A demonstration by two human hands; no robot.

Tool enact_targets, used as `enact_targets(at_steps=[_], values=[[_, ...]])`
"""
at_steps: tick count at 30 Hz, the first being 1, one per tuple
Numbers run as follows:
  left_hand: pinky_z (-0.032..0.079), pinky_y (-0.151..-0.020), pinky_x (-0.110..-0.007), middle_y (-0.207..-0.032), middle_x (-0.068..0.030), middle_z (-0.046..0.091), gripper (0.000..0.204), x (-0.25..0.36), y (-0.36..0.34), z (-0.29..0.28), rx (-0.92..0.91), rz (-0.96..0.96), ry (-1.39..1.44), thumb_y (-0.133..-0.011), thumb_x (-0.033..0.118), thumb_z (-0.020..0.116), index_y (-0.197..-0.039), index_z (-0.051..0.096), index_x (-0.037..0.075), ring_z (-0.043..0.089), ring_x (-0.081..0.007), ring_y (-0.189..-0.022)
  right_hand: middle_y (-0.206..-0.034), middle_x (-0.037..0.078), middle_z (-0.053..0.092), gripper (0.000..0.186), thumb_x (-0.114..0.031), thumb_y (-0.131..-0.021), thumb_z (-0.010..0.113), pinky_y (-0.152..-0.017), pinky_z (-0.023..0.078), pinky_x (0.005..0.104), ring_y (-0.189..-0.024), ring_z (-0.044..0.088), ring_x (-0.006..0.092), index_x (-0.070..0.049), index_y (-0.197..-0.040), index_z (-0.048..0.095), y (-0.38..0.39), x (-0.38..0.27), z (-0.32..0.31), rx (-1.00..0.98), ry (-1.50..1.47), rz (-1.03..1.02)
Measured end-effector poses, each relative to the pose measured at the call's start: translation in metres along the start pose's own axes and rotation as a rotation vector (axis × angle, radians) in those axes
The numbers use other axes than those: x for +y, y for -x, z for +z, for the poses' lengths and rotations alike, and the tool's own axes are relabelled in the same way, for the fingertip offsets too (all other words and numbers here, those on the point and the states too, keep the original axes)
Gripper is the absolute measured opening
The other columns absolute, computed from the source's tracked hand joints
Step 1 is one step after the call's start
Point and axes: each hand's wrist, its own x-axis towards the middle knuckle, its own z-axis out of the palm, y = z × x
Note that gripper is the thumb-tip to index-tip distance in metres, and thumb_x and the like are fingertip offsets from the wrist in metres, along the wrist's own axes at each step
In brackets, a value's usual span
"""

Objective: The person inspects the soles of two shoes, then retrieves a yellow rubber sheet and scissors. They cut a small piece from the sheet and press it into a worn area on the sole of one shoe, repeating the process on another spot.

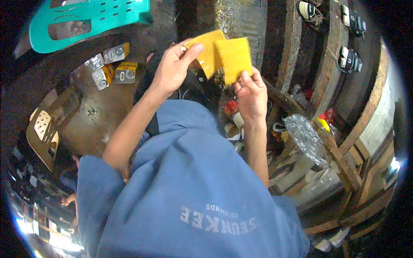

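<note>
My left hand [174, 69] grips a yellow textured sheet [204, 49] at the upper centre of the head view, its thumb resting on the face. A second yellow rectangular piece [233, 53] is pinched by my right hand [251, 94] along its lower edge. This piece overlaps the right side of the first. Both are held above my lap and a dark, stained surface. I cannot make out clearly what lies directly behind the pieces.
A teal plastic chair [86, 17], several metal cans with yellow labels [126, 75] and a brown chair [41, 139] are at the left. Wooden racks [327, 73] hold shoes [350, 58] at the right, near clear plastic wrap [305, 137]. Another person's hand [68, 200] shows lower left.
</note>
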Motion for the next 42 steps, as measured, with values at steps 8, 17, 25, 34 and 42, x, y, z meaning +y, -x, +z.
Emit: enact_targets(at_steps=[8,17,25,34,42], values=[[0.048,-0.098,-0.041,-0.117,0.0,0.07,0.04,0.027,-0.078,0.011,0.08,1.114,-1.171,-0.071,0.014,0.079,-0.106,0.082,0.033,0.062,-0.0253,-0.11,-0.111,0.005,0.07,0.018,-0.013,-0.1,0.065,-0.09,0.052,0.0335,-0.099,0.066,0.0134,-0.003,-0.114,0.062,-0.064,-0.012,-0.021,0.182,0.082,0.028],[0.05,-0.103,-0.041,-0.115,-0.0052,0.064,0.05,0.021,-0.266,0.024,-0.347,0.798,-1.145,-0.071,0.0,0.073,-0.115,0.08,0.023,0.058,-0.0292,-0.113,-0.093,0.003,0.07,0.025,-0.019,-0.098,0.068,-0.073,0.057,0.0307,-0.081,0.068,0.0151,-0.004,-0.117,0.064,-0.184,0.032,-0.062,0.403,0.113,0.311],[0.046,-0.112,-0.046,-0.137,-0.0159,0.055,0.061,-0.005,-0.356,0.105,-0.827,0.867,-1.187,-0.084,0.009,0.068,-0.144,0.06,0.02,0.049,-0.0363,-0.133,-0.088,0.006,0.066,0.02,-0.018,-0.101,0.062,-0.07,0.06,0.0357,-0.076,0.066,0.0188,-0.005,-0.117,0.061,-0.202,0.031,-0.072,0.73,-0.416,0.136],[0.055,-0.079,-0.049,-0.084,-0.0165,0.072,0.036,0.026,-0.402,-0.033,-0.952,0.092,-1.273,-0.096,0.042,0.066,-0.093,0.072,0.007,0.071,-0.0373,-0.086,-0.089,0.007,0.071,0.015,-0.018,-0.098,0.069,-0.068,0.057,0.0335,-0.074,0.068,0.0174,-0.005,-0.105,0.065,-0.154,0.124,-0.019,0.453,0.108,0.367],[0.055,-0.076,-0.039,-0.09,-0.0105,0.077,0.057,0.143,-0.452,-0.236,0.168,-0.325,-1.259,-0.094,0.058,0.067,-0.111,0.077,0.005,0.072,-0.0205,-0.073,-0.07,0.006,0.062,0.027,-0.03,-0.101,0.065,-0.052,0.048,0.0348,-0.059,0.06,0.0188,-0.005,-0.09,0.064,-0.145,0.219,0.01,0.48,0.348,0.537]])
